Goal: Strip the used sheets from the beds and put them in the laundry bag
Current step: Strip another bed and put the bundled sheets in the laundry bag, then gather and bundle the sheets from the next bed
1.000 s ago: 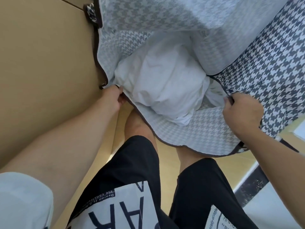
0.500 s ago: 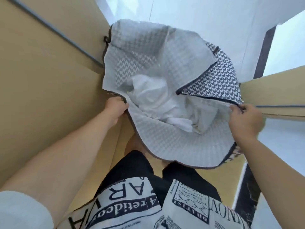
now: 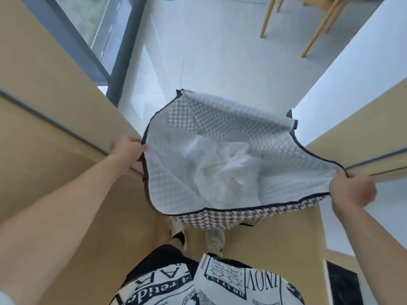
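I'm looking down a narrow gap between tan panels (image 3: 44,119) on either side, with pale floor tiles (image 3: 209,51) beyond and the legs of a wooden chair (image 3: 317,25) at the top right. Filling the middle is the houndstooth laundry bag (image 3: 220,216), its mouth spread wide and its pale lining showing. Down inside it, roughly centred between my arms, lies the crumpled white sheet (image 3: 222,168), well below the rim and touching neither hand. My left hand (image 3: 128,151) has its fingers curled round the dark-trimmed rim on the left edge; my right hand (image 3: 352,190) pinches the rim at the right corner, fist closed on the fabric. To do this step well, I'd judge it best to keep both grips level and the mouth taut, so the sheet settles to the bottom and no corner rides back over the edge. My shoes (image 3: 198,236) stand just under the bag's near side.
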`<state>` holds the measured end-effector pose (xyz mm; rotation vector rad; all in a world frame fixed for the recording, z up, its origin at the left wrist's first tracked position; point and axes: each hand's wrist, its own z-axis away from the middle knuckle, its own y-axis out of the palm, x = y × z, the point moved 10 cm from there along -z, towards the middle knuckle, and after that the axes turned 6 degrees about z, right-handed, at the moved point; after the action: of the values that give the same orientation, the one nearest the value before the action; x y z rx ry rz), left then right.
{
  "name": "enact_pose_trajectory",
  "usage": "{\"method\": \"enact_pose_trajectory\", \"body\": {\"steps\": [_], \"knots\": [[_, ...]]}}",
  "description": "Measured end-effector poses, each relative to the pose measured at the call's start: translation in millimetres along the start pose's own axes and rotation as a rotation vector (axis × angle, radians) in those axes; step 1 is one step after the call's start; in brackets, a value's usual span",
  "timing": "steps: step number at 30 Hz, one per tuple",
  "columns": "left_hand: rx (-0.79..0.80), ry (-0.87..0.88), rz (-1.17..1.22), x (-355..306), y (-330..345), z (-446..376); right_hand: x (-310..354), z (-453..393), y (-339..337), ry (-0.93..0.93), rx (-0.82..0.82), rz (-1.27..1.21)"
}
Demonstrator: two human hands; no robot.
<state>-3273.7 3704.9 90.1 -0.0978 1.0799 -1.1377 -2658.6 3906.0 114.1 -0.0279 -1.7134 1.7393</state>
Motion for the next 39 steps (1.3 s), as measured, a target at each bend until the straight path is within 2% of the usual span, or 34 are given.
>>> {"method": "enact_pose_trajectory", "body": {"steps": [6,10,15,20,23,26,31,36,39], "knots": [[0.082,0.002,-0.303,50.6,41.9,13.6,-80.1,56.2,73.7,0.098,0.295,0.231],[0.028,-0.041,-0.277,80.1,33.5,11.3,-98.0,83.2,87.8,0.14,0.377,0.287],[-0.03,0.008,-0.381,71.5,14.8,3.7,-89.6,94.2,87.0,0.129,0.412,0.269],[0.051,0.063,-0.553,59.6,25.8,4.1,-80.9,108.6,82.2,0.131,0.398,0.26],[0.115,0.216,-0.609,34.2,43.5,10.0,-71.8,126.3,78.9,0.109,0.423,0.232],[0.257,0.363,-0.694,10.3,73.2,16.4,-62.4,151.5,77.8,0.039,0.472,0.215],[0.448,0.598,-0.756,-22.1,135.7,45.8,-61.6,196.9,56.5,0.006,0.448,0.225],[0.632,0.835,-0.835,-53.5,204.2,139.8,-95.9,229.0,31.3,0.031,0.41,0.316],[0.725,1.052,-0.914,-72.8,237.4,223.9,-118.1,247.1,-16.3,0.071,0.334,0.293]]}}
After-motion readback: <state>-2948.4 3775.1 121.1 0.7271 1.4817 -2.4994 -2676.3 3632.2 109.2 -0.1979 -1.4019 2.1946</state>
